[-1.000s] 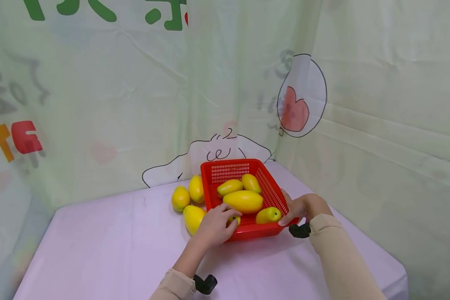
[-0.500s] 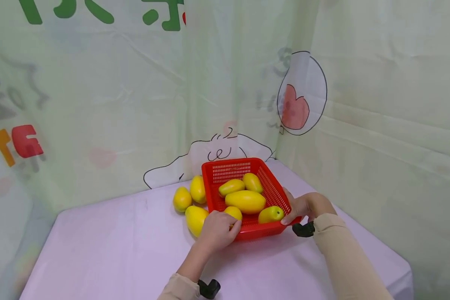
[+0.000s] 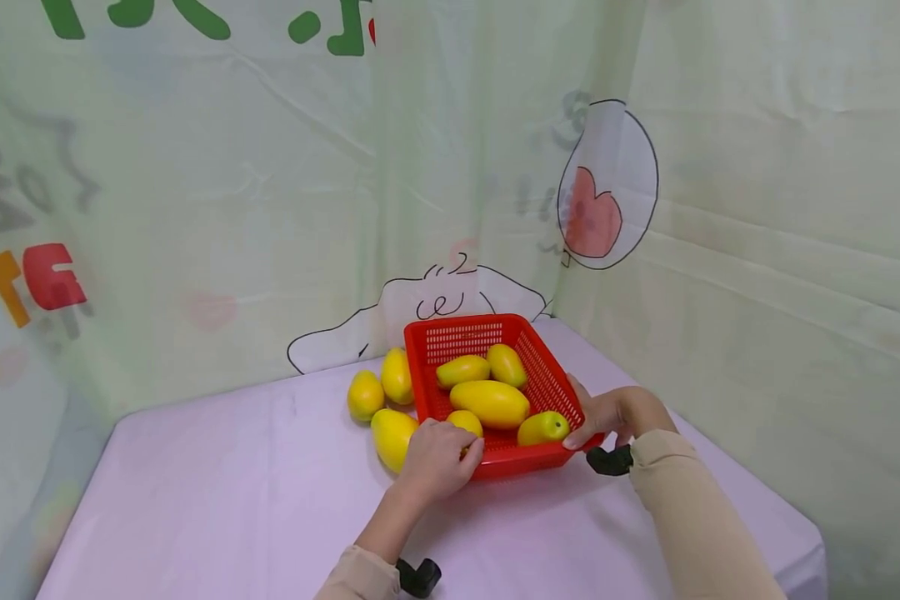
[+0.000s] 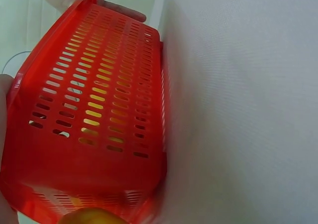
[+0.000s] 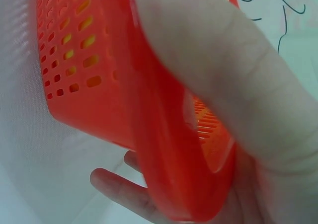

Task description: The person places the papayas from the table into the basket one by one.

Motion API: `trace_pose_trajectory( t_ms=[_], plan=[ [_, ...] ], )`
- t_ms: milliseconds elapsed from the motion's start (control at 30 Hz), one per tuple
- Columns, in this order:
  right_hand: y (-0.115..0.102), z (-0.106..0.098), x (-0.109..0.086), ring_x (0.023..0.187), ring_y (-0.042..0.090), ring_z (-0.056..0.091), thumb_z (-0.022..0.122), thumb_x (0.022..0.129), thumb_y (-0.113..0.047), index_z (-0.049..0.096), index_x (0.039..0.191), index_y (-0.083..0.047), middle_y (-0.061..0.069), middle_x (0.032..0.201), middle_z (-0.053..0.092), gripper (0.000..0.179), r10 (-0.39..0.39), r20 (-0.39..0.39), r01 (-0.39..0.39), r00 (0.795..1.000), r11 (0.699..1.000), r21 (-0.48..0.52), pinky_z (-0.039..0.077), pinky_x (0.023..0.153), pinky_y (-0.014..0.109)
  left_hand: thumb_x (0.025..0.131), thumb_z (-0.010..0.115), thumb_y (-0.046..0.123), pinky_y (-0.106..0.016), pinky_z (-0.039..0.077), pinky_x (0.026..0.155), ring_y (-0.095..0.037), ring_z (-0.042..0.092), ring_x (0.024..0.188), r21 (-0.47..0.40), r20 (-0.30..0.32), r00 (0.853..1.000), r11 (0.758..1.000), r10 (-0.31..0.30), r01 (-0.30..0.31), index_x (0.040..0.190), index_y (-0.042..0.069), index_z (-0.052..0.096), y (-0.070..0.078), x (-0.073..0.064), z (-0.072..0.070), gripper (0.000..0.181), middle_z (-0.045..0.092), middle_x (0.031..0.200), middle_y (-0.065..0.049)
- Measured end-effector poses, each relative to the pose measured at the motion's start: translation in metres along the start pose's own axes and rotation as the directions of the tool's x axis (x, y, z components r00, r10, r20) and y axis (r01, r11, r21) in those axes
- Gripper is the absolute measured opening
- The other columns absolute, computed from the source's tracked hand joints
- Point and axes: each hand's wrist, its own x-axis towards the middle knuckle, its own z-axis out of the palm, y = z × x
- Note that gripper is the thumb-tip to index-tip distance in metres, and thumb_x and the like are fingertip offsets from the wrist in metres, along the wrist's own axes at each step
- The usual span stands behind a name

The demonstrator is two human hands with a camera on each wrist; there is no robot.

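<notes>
A red plastic basket (image 3: 525,462) with slotted walls holds several yellow mangoes, among them a large mango (image 3: 490,404) in the middle. My left hand (image 3: 437,457) grips the basket's rim at the near left corner, beside a mango (image 3: 465,423) inside. At the near right corner my right hand (image 3: 617,414) holds the rim, its thumb (image 5: 213,45) over the top and its fingers (image 5: 119,189) outside and below. Three more mangoes lie outside, left of the basket: a mango (image 3: 365,396), a mango (image 3: 397,377) and a bigger mango (image 3: 392,437).
The basket stands on a table with a pale lilac cloth (image 3: 195,500). Behind it and to the right hang printed curtains (image 3: 270,192), close to the table's far edge. The table's right edge runs beside my right forearm.
A second ago my left hand was over a mango inside the basket's near left corner. It has withdrawn and now grips the rim there. My right hand has kept its hold.
</notes>
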Motion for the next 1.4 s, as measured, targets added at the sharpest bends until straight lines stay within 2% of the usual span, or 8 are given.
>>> trace_pose_trajectory(
  t_ms=[200,333,500,600,767,900,1100,1400],
  plan=[
    [-0.003,-0.002,-0.001,0.114,0.041,0.043,0.082,0.068,-0.038,-0.019,0.149,-0.022,0.025,0.134,0.041,0.131,0.006,-0.018,-0.006,1.000,1.000,-0.004,0.056,0.079,0.045,0.095,0.047,0.039,-0.026,0.048,0.077,-0.004,0.049,0.068,-0.172,0.009,0.999,0.984,-0.050,0.050,0.075,0.028,0.063,-0.002,-0.001,-0.005,0.028,0.054,0.062,0.015],
    [-0.002,-0.001,-0.002,0.113,0.040,0.044,0.082,0.069,-0.037,-0.020,0.149,-0.020,0.022,0.127,0.048,0.131,0.012,-0.016,-0.012,1.000,1.000,0.002,0.056,0.078,0.045,0.099,0.041,0.041,-0.035,0.049,0.094,-0.007,0.055,0.100,-0.438,0.024,0.994,0.893,-0.105,0.105,0.115,0.028,0.064,-0.006,-0.002,-0.013,0.031,0.065,0.104,0.013],
    [0.001,0.003,0.003,0.114,0.035,0.045,0.082,0.070,-0.037,-0.021,0.149,-0.018,0.018,0.124,0.050,0.131,-0.007,0.007,0.007,1.000,1.000,-0.010,0.055,0.082,0.047,0.096,0.045,0.033,-0.043,0.044,0.102,-0.013,0.046,0.120,-0.501,-0.187,0.966,0.863,-0.177,0.061,0.135,0.024,0.047,-0.016,-0.002,-0.027,0.041,0.050,0.130,0.004],
    [0.003,0.002,0.008,0.114,0.035,0.045,0.082,0.069,-0.037,-0.021,0.149,-0.018,0.018,0.124,0.050,0.131,-0.012,0.003,0.012,1.000,1.000,-0.016,0.055,0.082,0.047,0.091,0.048,0.025,-0.046,0.041,0.103,-0.018,0.043,0.124,-0.396,-0.401,0.887,0.916,-0.227,0.056,0.139,0.020,0.040,-0.021,0.001,-0.040,0.049,0.045,0.136,-0.003],
    [0.005,-0.001,0.010,0.113,0.034,0.045,0.082,0.069,-0.039,-0.021,0.149,-0.017,0.018,0.124,0.050,0.132,-0.011,-0.009,0.011,1.000,0.999,-0.031,0.055,0.081,0.046,0.087,0.046,0.015,-0.051,0.031,0.106,-0.027,0.035,0.134,-0.279,-0.660,0.696,0.952,-0.284,0.125,0.142,0.012,0.035,-0.036,0.004,-0.059,0.056,0.036,0.147,-0.010],
    [0.003,-0.002,0.006,0.112,0.032,0.047,0.080,0.071,-0.039,-0.022,0.148,-0.018,0.016,0.120,0.053,0.130,-0.016,-0.002,0.016,1.000,0.999,-0.043,0.055,0.082,0.046,0.087,0.044,0.015,-0.056,0.018,0.112,-0.032,0.022,0.141,-0.215,-0.716,0.629,0.953,-0.303,0.214,0.145,0.012,0.033,-0.056,0.001,-0.059,0.059,0.025,0.154,-0.010],
    [0.004,-0.001,0.007,0.113,0.031,0.046,0.080,0.071,-0.038,-0.021,0.149,-0.017,0.017,0.125,0.050,0.129,-0.033,0.007,0.033,0.999,0.999,-0.031,0.055,0.083,0.046,0.088,0.045,0.024,-0.064,0.007,0.111,-0.035,0.007,0.145,-0.204,-0.572,0.701,0.902,-0.426,0.381,0.150,0.022,0.025,-0.098,-0.010,-0.030,0.065,0.009,0.159,-0.010],
    [0.008,0.000,0.012,0.116,0.036,0.044,0.080,0.071,-0.037,-0.022,0.149,-0.020,0.020,0.132,0.044,0.129,-0.039,0.014,0.039,0.999,0.999,0.005,0.055,0.084,0.047,0.096,0.043,0.035,-0.070,0.002,0.109,-0.039,0.000,0.145,-0.309,-0.139,0.853,0.840,-0.503,0.445,0.151,0.027,0.023,-0.145,-0.022,-0.010,0.060,0.003,0.160,-0.011]
  ],
)
